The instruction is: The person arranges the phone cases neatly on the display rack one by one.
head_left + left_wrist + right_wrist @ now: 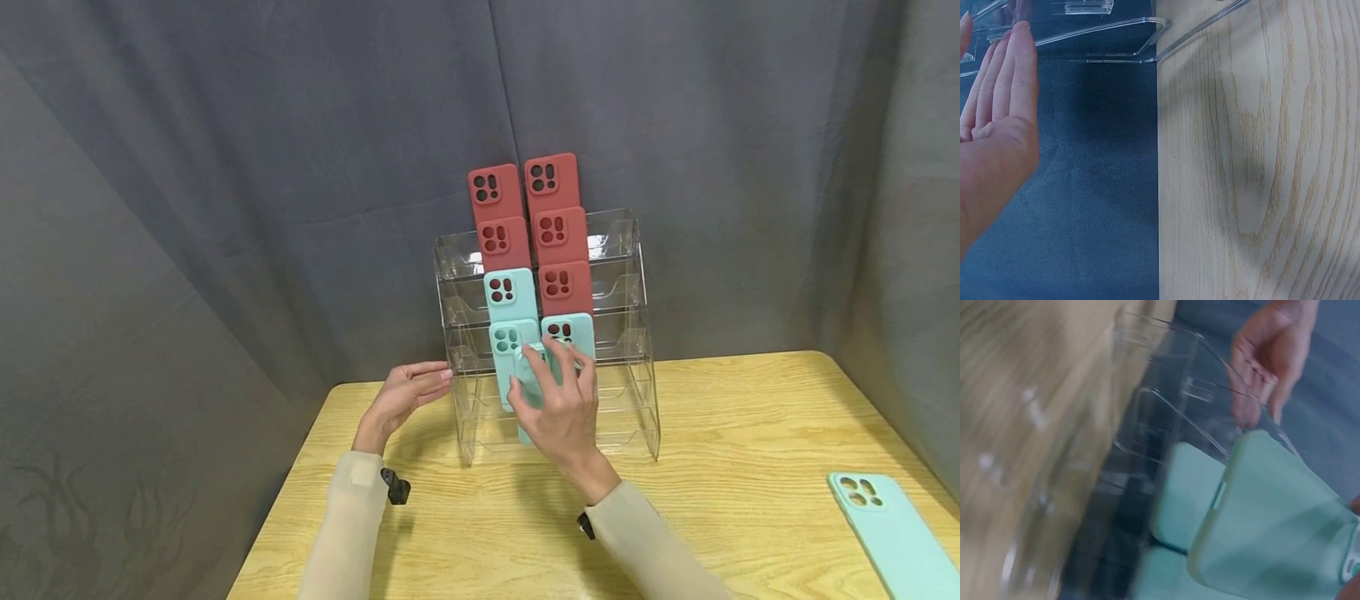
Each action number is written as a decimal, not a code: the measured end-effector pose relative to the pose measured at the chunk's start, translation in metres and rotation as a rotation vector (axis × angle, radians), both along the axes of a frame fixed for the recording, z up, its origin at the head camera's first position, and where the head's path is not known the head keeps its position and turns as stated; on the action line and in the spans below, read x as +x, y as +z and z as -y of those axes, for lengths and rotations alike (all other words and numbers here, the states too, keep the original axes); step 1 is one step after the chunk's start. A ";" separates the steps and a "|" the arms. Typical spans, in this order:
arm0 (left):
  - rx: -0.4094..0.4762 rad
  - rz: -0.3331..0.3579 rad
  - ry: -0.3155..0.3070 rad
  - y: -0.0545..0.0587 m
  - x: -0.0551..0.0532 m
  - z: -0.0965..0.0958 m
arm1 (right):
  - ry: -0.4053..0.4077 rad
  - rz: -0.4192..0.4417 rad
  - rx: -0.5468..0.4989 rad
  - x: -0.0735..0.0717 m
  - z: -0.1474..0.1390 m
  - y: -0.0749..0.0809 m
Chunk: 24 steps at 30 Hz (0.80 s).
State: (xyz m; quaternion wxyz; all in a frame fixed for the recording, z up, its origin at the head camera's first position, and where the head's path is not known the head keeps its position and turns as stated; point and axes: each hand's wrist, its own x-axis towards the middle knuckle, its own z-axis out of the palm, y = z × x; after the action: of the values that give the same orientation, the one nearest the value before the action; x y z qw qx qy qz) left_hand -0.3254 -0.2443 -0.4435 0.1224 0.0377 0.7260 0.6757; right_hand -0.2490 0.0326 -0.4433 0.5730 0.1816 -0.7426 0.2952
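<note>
A mint-green phone case (1266, 519) is pinched at its camera end by my right hand (561, 412), in front of a clear tiered rack (645, 333). In the right wrist view its lower end slants across two other mint cases. My left hand (401, 396) is at the rack's left side, fingers straight and fingertips right at the clear panel. The rack carries mint phone cases, one at left (521, 307), one below it (502, 367) and one at right (576, 320), partly hidden by my right hand. Several red phone cases (567, 290) stand on the upper tiers.
Another mint phone case (903, 533) lies on the wooden table (735, 467) at the right front. A grey curtain (300, 167) hangs behind the rack and along both sides.
</note>
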 end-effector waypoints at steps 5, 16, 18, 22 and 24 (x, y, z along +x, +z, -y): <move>-0.005 0.008 0.000 0.000 -0.001 -0.002 | -0.046 -0.022 -0.001 -0.012 0.016 -0.015; -0.034 -0.003 -0.001 0.001 -0.003 -0.003 | -0.128 -0.010 0.050 -0.025 0.036 -0.045; -0.047 -0.003 -0.005 0.000 -0.002 -0.004 | -0.139 -0.008 0.067 -0.023 0.038 -0.049; -0.057 -0.008 -0.008 -0.001 -0.001 -0.001 | -0.161 0.022 0.081 -0.021 0.042 -0.056; -0.055 -0.014 -0.006 0.000 -0.001 -0.001 | -0.174 0.044 0.085 -0.020 0.043 -0.059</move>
State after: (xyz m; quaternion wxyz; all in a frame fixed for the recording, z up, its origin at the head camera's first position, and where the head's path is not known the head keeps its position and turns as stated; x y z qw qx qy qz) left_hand -0.3263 -0.2433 -0.4436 0.1205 0.0412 0.7448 0.6550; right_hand -0.2694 -0.0102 -0.5023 0.5719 0.1339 -0.7798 0.2166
